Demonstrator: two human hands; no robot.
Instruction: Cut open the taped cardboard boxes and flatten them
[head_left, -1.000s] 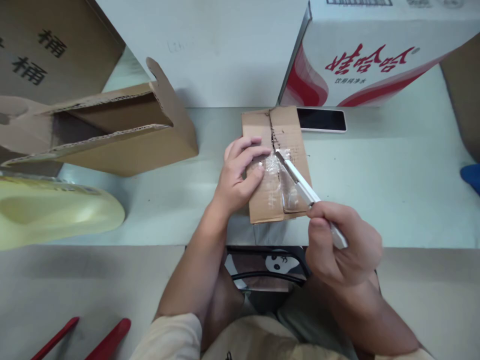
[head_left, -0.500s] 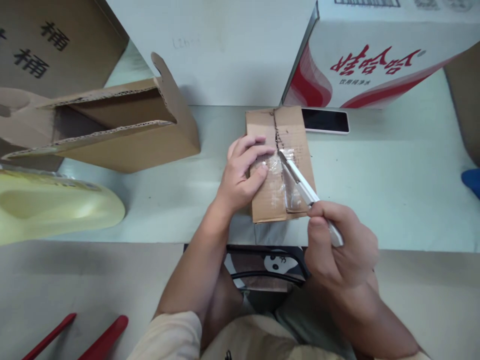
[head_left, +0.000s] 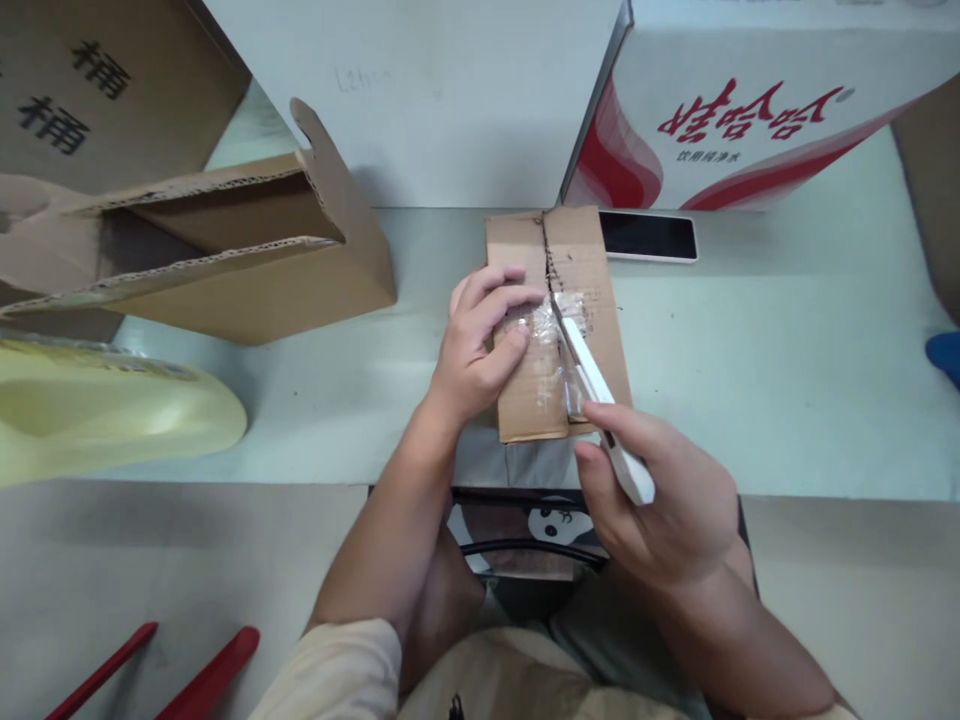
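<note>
A small brown cardboard box (head_left: 517, 400) lies flat on the table, with clear tape and a ragged seam along its top. My left hand (head_left: 484, 335) rests on the left part of the box, fingers spread and stretched toward the seam. In my right hand (head_left: 660, 490) is a white utility knife (head_left: 596, 385), gripped by its handle. The blade is out, and its tip meets the taped seam near the middle of the box, just right of my left fingertips.
Behind the box stand a large white carton (head_left: 450, 110) and a white-and-red carton (head_left: 720, 130). A phone (head_left: 651, 237) lies beside the box. To the left are an open cardboard box (head_left: 277, 290) and a yellow bottle (head_left: 127, 410) near the table's front edge.
My right hand has shifted left and slightly down, swinging the knife handle more in line with the seam. My left hand stays in place on the box.
</note>
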